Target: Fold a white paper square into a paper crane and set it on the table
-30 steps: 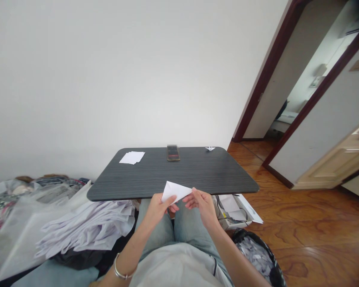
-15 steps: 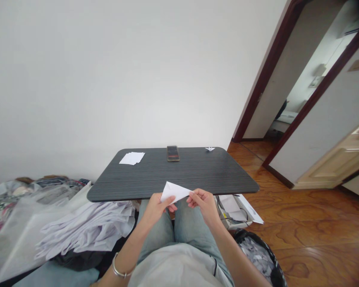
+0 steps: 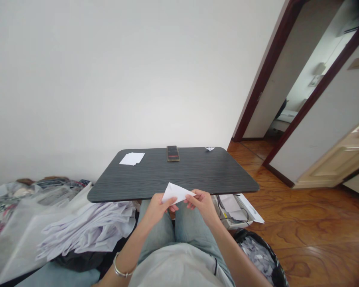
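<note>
A white sheet of paper (image 3: 177, 192), folded into a pointed triangular shape, is held between both hands just over the table's near edge. My left hand (image 3: 161, 205) pinches its left end, thumb on top and fingers underneath. On the right end, my right hand (image 3: 201, 200) grips the narrow tip between thumb and fingers. At the far right of the table (image 3: 185, 175) lies a small folded white paper piece (image 3: 210, 149) with pointed wings. A stack of white paper squares (image 3: 132, 158) rests at the far left.
A phone (image 3: 172, 153) lies at the table's back edge by the wall. Piled cloth (image 3: 89, 227) and plastic bags sit to the left. Right of my legs are an open box (image 3: 233, 211) with cables and a black-rimmed bag (image 3: 257, 255) of scraps. A doorway opens at right.
My right thumb and fingers have shifted slightly left along the folded paper, so more of its tip shows. The paper has moved a little right.
</note>
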### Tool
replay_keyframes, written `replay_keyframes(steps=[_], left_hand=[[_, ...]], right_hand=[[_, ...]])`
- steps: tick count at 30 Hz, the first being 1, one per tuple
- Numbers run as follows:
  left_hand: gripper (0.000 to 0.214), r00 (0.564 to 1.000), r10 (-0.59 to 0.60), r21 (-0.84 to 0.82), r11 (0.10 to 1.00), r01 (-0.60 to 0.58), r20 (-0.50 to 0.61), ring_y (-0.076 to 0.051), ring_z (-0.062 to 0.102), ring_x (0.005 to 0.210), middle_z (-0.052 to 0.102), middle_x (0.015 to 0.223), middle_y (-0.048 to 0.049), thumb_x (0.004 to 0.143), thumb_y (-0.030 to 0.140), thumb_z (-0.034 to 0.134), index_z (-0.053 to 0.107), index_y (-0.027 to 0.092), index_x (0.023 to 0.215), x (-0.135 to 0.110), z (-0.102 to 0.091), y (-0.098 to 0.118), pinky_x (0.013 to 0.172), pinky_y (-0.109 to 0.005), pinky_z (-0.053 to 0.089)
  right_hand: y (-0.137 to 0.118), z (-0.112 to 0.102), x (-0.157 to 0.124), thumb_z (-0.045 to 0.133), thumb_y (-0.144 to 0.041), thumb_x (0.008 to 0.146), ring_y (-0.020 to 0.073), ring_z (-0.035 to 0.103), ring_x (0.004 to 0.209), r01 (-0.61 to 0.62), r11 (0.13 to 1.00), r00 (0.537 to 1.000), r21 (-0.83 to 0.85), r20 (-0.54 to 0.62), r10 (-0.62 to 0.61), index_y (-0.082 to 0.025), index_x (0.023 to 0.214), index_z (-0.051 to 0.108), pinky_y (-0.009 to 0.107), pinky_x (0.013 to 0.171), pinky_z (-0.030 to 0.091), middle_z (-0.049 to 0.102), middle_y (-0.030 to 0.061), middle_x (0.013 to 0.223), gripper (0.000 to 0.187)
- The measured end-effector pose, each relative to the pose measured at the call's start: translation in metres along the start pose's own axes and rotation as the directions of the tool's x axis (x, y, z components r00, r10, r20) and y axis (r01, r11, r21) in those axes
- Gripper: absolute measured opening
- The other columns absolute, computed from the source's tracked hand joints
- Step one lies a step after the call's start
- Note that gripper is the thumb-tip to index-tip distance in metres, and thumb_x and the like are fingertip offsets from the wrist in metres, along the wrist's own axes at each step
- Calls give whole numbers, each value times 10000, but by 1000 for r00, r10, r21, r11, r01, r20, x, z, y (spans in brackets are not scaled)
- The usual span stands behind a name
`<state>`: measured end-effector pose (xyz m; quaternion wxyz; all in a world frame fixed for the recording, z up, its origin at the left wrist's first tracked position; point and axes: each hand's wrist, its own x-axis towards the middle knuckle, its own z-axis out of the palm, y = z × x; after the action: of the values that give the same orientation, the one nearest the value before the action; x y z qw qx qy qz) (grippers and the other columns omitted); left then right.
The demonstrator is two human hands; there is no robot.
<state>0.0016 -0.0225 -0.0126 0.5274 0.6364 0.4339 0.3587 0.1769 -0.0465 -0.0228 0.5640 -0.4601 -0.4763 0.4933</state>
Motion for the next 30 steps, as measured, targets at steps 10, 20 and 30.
replay_keyframes(steps=[10, 20, 30], left_hand=[[327, 1000, -5, -21, 1000, 5, 6, -159, 597, 490, 692, 582, -69, 745, 440, 602, 684, 131, 674, 0, 2, -3, 430, -226, 367], [271, 997, -32, -62, 998, 27, -75, -121, 562, 486, 702, 649, -56, 708, 394, 636, 614, 126, 678, 0, -9, 1, 402, -191, 327], [251, 992, -58, -109, 993, 45, -112, -159, 634, 601, 728, 740, -100, 686, 368, 654, 630, 120, 711, 1, -7, 1, 434, -193, 390]], right_hand=[[5, -1, 0, 714, -452, 635, 102, 556, 392, -45, 999, 999, 13, 18, 45, -158, 569, 601, 186, 392, 415, 663, 19, 518, 321], [3, -8, 3, 695, -450, 674, 109, 592, 462, -25, 999, 999, 27, -48, 26, -148, 591, 615, 179, 419, 414, 673, 32, 555, 324], [3, -11, 4, 713, -416, 637, 124, 568, 435, -36, 996, 999, -83, -13, 35, -150, 577, 634, 215, 434, 416, 672, 39, 535, 284]])
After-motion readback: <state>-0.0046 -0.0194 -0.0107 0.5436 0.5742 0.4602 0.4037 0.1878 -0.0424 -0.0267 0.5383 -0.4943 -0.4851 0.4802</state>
